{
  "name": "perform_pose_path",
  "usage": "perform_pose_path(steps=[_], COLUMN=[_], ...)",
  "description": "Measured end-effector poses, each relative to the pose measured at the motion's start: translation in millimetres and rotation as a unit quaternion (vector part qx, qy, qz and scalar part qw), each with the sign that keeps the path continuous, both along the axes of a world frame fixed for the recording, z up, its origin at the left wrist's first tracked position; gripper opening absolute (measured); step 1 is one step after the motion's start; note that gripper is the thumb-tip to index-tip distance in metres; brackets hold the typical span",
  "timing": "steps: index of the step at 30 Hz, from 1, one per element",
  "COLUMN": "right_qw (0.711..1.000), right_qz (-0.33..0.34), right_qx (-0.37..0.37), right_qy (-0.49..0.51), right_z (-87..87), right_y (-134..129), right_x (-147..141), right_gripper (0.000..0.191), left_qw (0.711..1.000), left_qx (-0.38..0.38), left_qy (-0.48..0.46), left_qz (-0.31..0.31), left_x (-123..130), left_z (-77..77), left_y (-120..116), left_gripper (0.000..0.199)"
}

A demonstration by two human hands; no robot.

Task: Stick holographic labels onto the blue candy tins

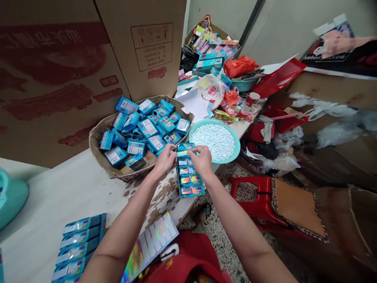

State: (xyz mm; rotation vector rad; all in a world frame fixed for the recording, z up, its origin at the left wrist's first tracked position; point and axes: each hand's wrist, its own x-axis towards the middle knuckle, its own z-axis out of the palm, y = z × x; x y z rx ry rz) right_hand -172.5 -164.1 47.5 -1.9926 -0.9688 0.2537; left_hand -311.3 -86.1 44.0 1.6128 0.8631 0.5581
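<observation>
A row of small blue boxes (191, 181) stands at the table's front edge, several with shiny rainbow stickers across them. Over one box near the far end lies a shiny sticker strip (183, 153). My left hand (167, 159) pinches its left end, fingers closed. At its right end my right hand (202, 159) is closed in a pinch too. Both fingertips are close to the box top, and I cannot tell how far the strip touches it. A sheet of shiny stickers (154, 243) rests by my lap, below my forearms.
Left of my hands sits a cut-down carton (97, 143) of loose blue boxes. A turquoise basin (237, 151) of white pellets stands to the right. More blue boxes (78, 247) stand in a row at lower left. A red stool (253, 196) is on the floor.
</observation>
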Motion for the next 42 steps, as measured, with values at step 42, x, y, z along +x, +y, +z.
perform_pose_path(steps=[42], right_qw=[0.716], right_qz=[0.655], right_qx=[-0.219], right_qy=[-0.104], right_z=[-111.5], right_y=[-118], right_x=[-222], right_gripper=[0.032], left_qw=[0.873], left_qx=[-0.119], left_qy=[0.474], left_qz=[-0.001], left_x=[-269], left_z=[-120.9], left_y=[-142], left_gripper=[0.029])
